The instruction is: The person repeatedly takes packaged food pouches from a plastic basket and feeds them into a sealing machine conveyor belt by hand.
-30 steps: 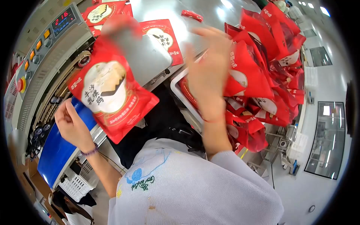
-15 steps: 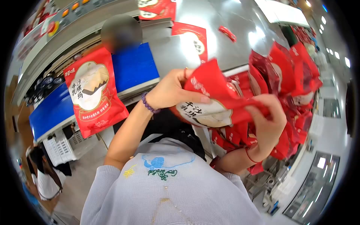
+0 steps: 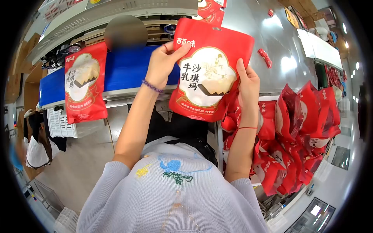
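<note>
Between my two hands I hold up a red snack pouch (image 3: 210, 73), its printed front facing me and its top edge away from me. My left hand (image 3: 161, 64) pinches the pouch's left edge, thumb on the front. On the opposite edge my right hand (image 3: 247, 83) grips it, thumb also in front; the fingers behind the pouch are hidden. To the left, another red pouch (image 3: 85, 83) lies on the blue conveyor belt (image 3: 126, 68), overhanging its near edge. Many more red pouches (image 3: 289, 112) stand packed together on the right, several with open tops.
A steel table (image 3: 254, 46) stretches ahead, with a small red packet (image 3: 265, 58) on it and more pouches (image 3: 210, 15) at its far left. A white crate (image 3: 61, 122) stands below the belt. At far left is another person (image 3: 39, 147).
The pouch in my hands was bent and tilted; now it is spread flat, upright and farther forward. My right hand has moved up and left to its edge. The view has shifted.
</note>
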